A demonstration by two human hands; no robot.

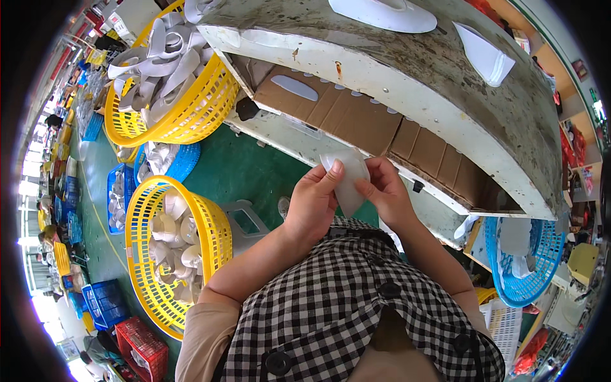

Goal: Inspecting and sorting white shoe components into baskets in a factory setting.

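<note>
From the head camera, a pale, translucent curved piece (349, 178), thin and smooth like moulded plastic or stiff fabric, sits between both hands just above a black-and-white checked garment (356, 299) with dark round buttons. The left hand (313, 202) is curled around the piece's left edge, thumb pressed flat on its face near the top. The right hand (386, 189) pinches the right edge between thumb and fingertips, so both hands are closed in a grasp on that one piece, held in the air in front of the worktop's lower shelf. The worktop (407, 70) is a white-painted slab with a worn, grimy grey top and rust-spotted edge; on it lie a smooth white oval sole-like piece (385, 13) and a folded white piece (487, 57). Beneath it, flattened brown cardboard (356, 118) lines the shelf, and a small pale oval insert (294, 87) rests on it. To the left, a yellow lattice plastic basket (143, 216) on the green floor (238, 172) holds rounded white cup-shaped pieces, near the left elbow. Farther up, another yellow basket (210, 105) is heaped with grey-white straps and curved parts. A blue basket (509, 286) stands at the right below the worktop.
</note>
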